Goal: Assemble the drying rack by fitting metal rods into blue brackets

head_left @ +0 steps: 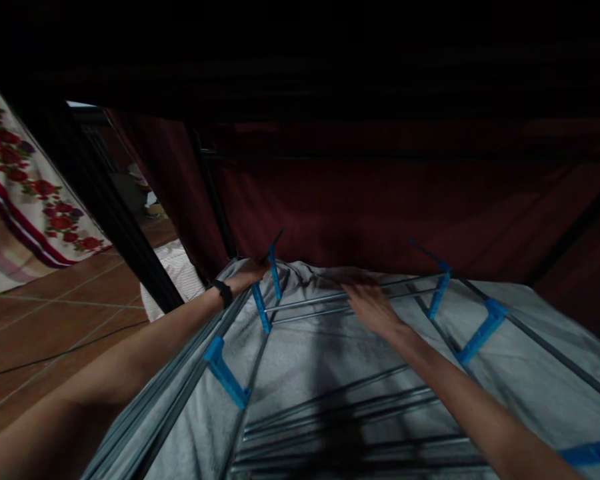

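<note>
**Both hands at the far end of a blue-jointed metal rack laid on a bed**

Dim light, heavy shadow. A rack of slim silvery metal rods and blue plastic brackets [350,387] lies on a bed spread with a pale grey, rumpled cloth [300,353]. Rods run crosswise in groups; brackets stand along both sides, the nearest at lower right, partly out of frame. Grey tubes [175,387] run close together along the left side.

Left hand [253,272], dark band [223,293] at the wrist: reaches to the far left corner, right beside the upright blue brackets there. Its fingers are partly hidden and dark; how far they are open, and whether they grip anything, cannot be told.

Right hand [373,307]: palm down over the far crosswise rods, between the left and right brackets. Fingers point away and to the left, blurred in shadow; cannot tell whether they close around a rod or only lie over it.

Behind the bed, a dark red curtain [360,213]. To the left, a slanting black post [130,240], a white cloth printed with red flowers [40,187], and a brown tiled floor [100,293] with a thin dark cable [65,357] across it.
</note>
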